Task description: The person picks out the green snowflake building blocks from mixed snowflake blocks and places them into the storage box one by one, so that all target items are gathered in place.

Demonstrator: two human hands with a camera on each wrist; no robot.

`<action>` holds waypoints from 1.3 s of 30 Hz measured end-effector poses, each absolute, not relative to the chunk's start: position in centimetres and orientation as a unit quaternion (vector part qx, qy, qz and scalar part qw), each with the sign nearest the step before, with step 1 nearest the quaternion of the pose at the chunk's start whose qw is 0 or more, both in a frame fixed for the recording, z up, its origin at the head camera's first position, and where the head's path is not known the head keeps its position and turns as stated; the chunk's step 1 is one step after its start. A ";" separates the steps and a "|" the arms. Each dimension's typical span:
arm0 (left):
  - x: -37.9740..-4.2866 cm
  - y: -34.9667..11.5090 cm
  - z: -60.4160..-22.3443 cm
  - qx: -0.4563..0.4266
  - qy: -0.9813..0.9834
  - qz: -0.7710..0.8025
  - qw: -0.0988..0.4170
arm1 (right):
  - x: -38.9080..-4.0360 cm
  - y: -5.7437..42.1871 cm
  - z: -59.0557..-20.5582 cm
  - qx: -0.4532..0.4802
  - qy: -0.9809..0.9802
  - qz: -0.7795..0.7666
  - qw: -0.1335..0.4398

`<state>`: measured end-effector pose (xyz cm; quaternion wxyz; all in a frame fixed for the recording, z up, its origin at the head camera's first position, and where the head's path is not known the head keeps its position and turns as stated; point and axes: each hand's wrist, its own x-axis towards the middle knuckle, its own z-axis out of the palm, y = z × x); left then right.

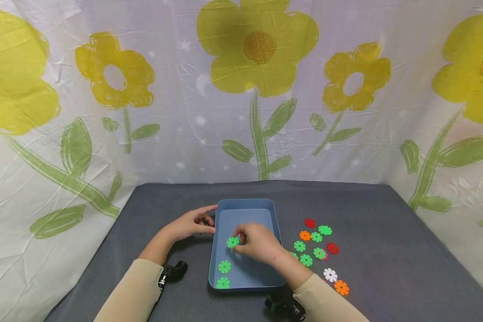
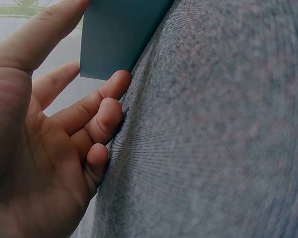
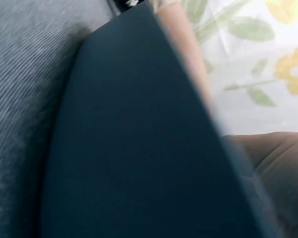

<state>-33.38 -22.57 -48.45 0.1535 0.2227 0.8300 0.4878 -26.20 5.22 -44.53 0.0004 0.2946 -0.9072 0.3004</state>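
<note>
A blue tray lies on the dark grey table. Inside it, over its left half, my right hand pinches a green notched disc between thumb and fingers. Toward the tray's near left corner lie two more green discs, one just beyond the other. My left hand rests at the tray's left side, its thumb and index fingertips at the rim and the other fingers loosely bent. In the left wrist view its fingertips are beside the tray's outer wall. The tray wall hides most of my right hand in the right wrist view.
Right of the tray are scattered notched discs: several green ones, red ones, orange ones, a white one and a mostly covered pink one. A flower-printed cloth hangs behind the table.
</note>
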 end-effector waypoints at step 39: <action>-33.1 -22.6 -48.3 0.232 0.831 0.484 0.149 | -26.4 9.5 -40.8 0.311 -0.889 0.337 0.004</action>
